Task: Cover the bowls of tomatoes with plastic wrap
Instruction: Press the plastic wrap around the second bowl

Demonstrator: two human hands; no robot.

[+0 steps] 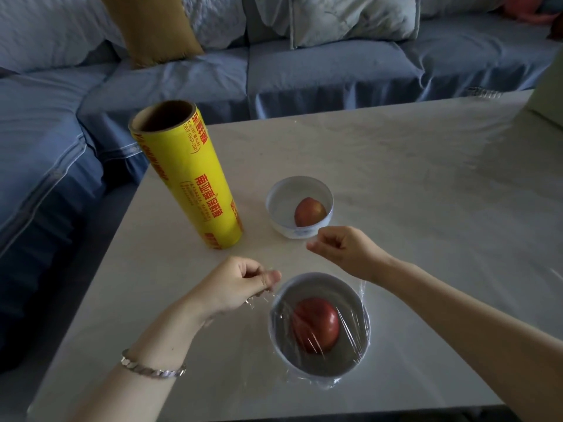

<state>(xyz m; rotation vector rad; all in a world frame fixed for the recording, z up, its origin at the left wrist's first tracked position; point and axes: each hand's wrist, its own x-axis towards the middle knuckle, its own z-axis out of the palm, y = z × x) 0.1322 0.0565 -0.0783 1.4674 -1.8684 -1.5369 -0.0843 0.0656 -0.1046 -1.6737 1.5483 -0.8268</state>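
Note:
A near bowl (364,336) with a red tomato (316,325) stands on the white table (411,184), with clear plastic wrap (350,324) stretched over it. My left hand (240,284) pinches a crumpled edge of wrap just left of this bowl's rim. My right hand (344,251) hovers past the bowl with thumb and fingers pinched on a thin, barely visible piece of wrap. A second white bowl (281,205) with a tomato (309,212) sits farther back, uncovered. The yellow roll of plastic wrap (192,184) stands upright to the left.
A blue sofa (320,71) with pale cushions and a mustard cushion (152,28) wraps around the table's far and left sides. A pale object (548,95) sits at the table's far right corner. A silver bracelet (152,370) circles my left wrist.

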